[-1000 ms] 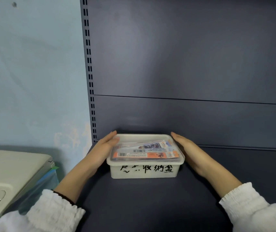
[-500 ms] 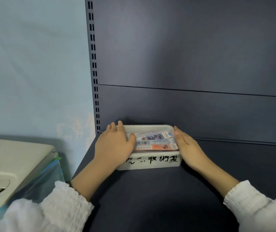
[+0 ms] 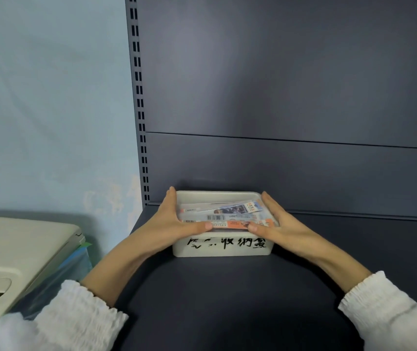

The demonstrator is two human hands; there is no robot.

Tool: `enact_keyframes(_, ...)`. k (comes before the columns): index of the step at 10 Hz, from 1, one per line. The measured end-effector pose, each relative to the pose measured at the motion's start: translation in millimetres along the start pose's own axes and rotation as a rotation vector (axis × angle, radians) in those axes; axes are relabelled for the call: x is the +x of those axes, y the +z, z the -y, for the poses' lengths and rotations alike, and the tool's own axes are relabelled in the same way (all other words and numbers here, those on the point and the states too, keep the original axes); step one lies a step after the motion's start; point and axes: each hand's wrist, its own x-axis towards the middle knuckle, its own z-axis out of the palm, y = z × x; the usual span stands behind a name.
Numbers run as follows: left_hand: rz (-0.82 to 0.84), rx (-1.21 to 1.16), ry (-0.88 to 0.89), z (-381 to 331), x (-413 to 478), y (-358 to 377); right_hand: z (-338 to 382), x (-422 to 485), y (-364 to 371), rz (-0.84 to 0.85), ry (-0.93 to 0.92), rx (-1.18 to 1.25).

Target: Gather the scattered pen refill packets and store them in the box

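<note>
A white plastic box (image 3: 223, 251) with black handwriting on its front stands at the back of a dark shelf (image 3: 227, 305). Several pen refill packets (image 3: 230, 211) lie flat inside it, an orange one on top near the front. My left hand (image 3: 168, 221) grips the box's left end, fingers along the outer wall and thumb over the front rim on the packets. My right hand (image 3: 279, 224) grips the right end the same way, and the two thumbs point toward each other.
The shelf's dark back panel (image 3: 291, 97) rises right behind the box. A slotted metal upright (image 3: 140, 110) marks the shelf's left edge, beside a pale blue wall. A beige machine (image 3: 20, 249) sits lower left on blue plastic.
My hands went from lying flat beside the box to clasping its ends, thumbs now over the front rim on the packets. The left hand slid off the box's top to its side.
</note>
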Motion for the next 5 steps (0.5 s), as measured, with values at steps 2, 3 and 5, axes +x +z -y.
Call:
enact_keyframes(2, 0.03, 0.019, 0.049, -7, 9, -3, 7, -2, -2, -0.052, -0.044, -0.238)
enact_keyframes(3, 0.047, -0.049, 0.08, -3, 9, -7, 9, -5, 1, -0.067, -0.052, -0.238)
enact_keyframes(5, -0.264, -0.159, 0.104, -10, 0, -9, 19, -8, -4, -0.057, -0.007, -0.117)
